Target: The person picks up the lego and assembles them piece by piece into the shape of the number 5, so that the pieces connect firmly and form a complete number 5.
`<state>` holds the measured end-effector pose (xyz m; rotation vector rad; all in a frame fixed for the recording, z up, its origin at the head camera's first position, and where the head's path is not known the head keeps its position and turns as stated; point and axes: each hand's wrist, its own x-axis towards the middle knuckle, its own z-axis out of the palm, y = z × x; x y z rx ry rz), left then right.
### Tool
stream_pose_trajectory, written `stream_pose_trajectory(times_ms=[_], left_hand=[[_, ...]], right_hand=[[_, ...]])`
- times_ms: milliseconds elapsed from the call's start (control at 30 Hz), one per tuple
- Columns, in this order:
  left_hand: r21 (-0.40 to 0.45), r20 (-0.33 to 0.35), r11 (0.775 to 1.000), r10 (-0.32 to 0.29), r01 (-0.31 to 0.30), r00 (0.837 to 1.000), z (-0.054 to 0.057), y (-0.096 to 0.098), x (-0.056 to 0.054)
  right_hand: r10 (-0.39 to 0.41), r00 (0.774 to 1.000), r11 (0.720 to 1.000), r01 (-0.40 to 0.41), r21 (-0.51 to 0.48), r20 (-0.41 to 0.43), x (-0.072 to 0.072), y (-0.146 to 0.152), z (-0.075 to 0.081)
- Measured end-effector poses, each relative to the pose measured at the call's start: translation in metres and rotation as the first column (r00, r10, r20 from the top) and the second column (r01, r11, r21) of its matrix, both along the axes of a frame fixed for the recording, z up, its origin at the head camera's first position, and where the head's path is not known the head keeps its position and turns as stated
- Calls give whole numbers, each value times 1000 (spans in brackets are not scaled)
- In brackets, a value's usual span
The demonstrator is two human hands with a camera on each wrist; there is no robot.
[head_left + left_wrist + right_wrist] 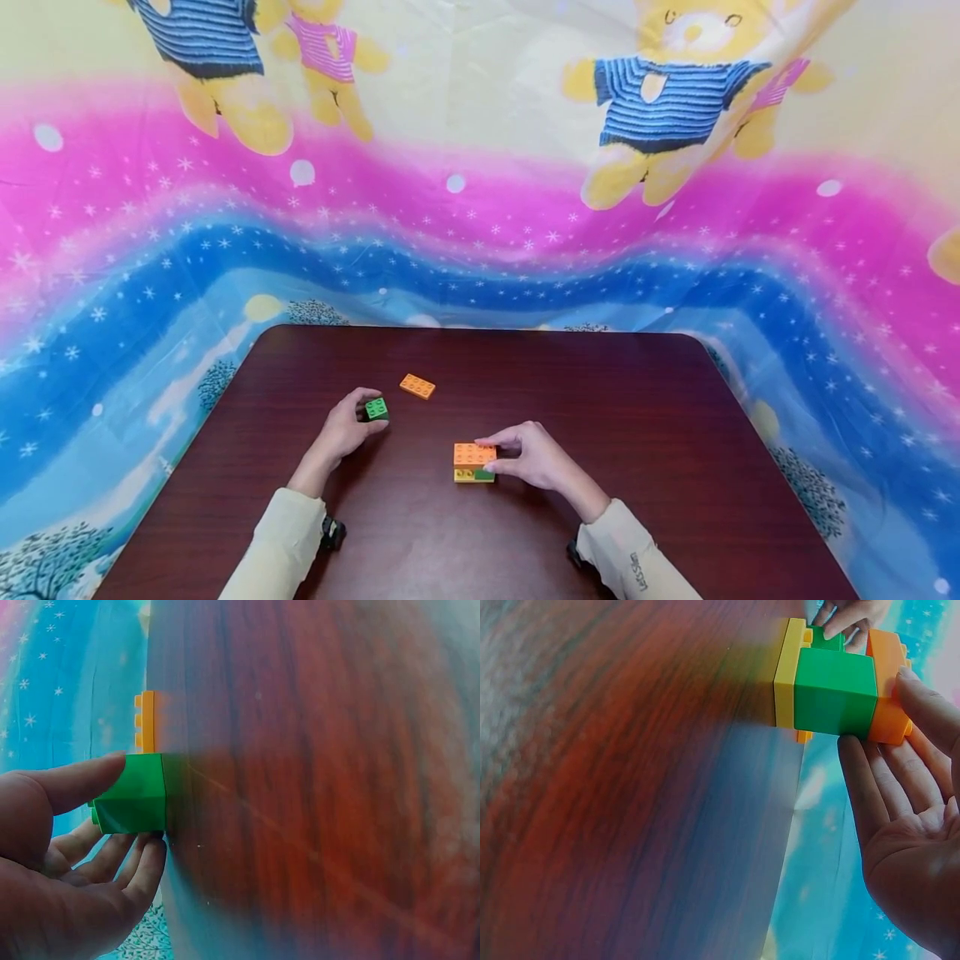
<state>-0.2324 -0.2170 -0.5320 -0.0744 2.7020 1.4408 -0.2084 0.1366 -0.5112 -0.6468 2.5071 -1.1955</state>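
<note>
My left fingers (150, 870) pinch small green block (377, 409), well apart from stack (465, 461); cannot tell if block touches worktop (615, 392). My right fingers (865, 787) pinch orange top piece (889, 712) of stack. Done, I judge: yellow base (784, 682), 1 green brick (832, 701) on its right end, orange piece above. Remaining, seemingly: 2 loose pieces, small block and orange plate (417, 386) lying beyond it; yellow studs beside brick bare.
</note>
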Motion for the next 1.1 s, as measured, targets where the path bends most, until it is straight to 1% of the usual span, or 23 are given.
stream_pose_trajectory(times_ms=[167,300,400,567,633,767,1000,1100], left_hand=[[-11,14,1000,3,-3,1000,-2,0,0],[-19,2,1000,4,-4,1000,-1,1,-1],[-46,-13,999,1,-1,1000,2,4,1],[-117,-53,993,-35,28,998,10,12,7],[-130,-68,991,-47,37,997,13,16,9],[-127,-85,991,-50,39,995,20,24,15],[-92,-147,990,-120,107,982,32,40,25],[-70,-166,990,-134,124,977,37,46,30]], right_hand=[[3,1000,1000,-3,1,2,-1,0,0],[0,1000,1000,0,-2,2,-1,1,1],[-6,1000,1000,6,-1,7,-1,1,1],[-7,1000,1000,7,1,9,0,1,0],[-5,1000,1000,5,-7,6,0,1,0],[8,1000,1000,-8,-24,9,0,1,0],[6,1000,999,-4,-51,30,1,2,-1],[9,999,998,-6,-66,37,1,3,-1]])
